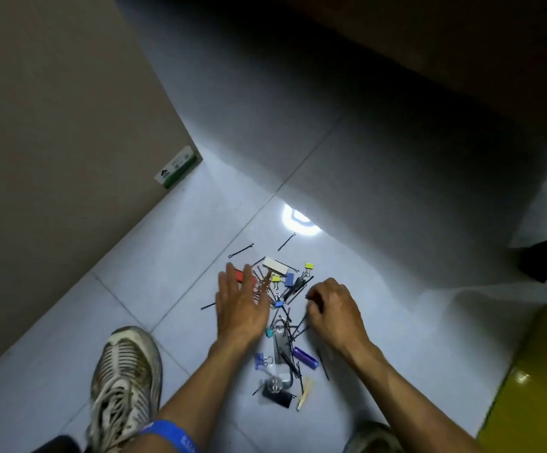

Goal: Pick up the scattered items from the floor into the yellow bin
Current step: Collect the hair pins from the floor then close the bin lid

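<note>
Floor, far left: a tan panel (53, 132) stands along the tiled floor's (167, 256) left edge, a green-and-white box (175, 168) at its foot. A worn shoe (125, 384) is planted on the tiles at the near left.

Left hand (239, 308): fingers straight and spread, palm down, holding nothing, over the left side of the pile. A red block (240, 275) shows between its fingers; whether it is touched cannot be told.

Centre: the scattered items (282, 315) lie in one loose pile on the tiles. It is mostly thin black hairpins (293, 286), with small binder clips (309, 266), a white block (274, 265), a purple cylinder (305, 357) and a black clip (277, 398) nearer the person. A few pins lie apart at the far side.

Right hand (334, 312): fingers curled at the pile's right side; dark pins appear pinched at the fingertips, but this is not certain.

Far right: the yellow bin (533, 380) sits at the near right, well apart from the pile.

Handling, as judged: all pieces are light and stiff. Pins lie flat on glossy tile and will slide; gather several and pinch mid-length. Take clips by their bodies.
</note>
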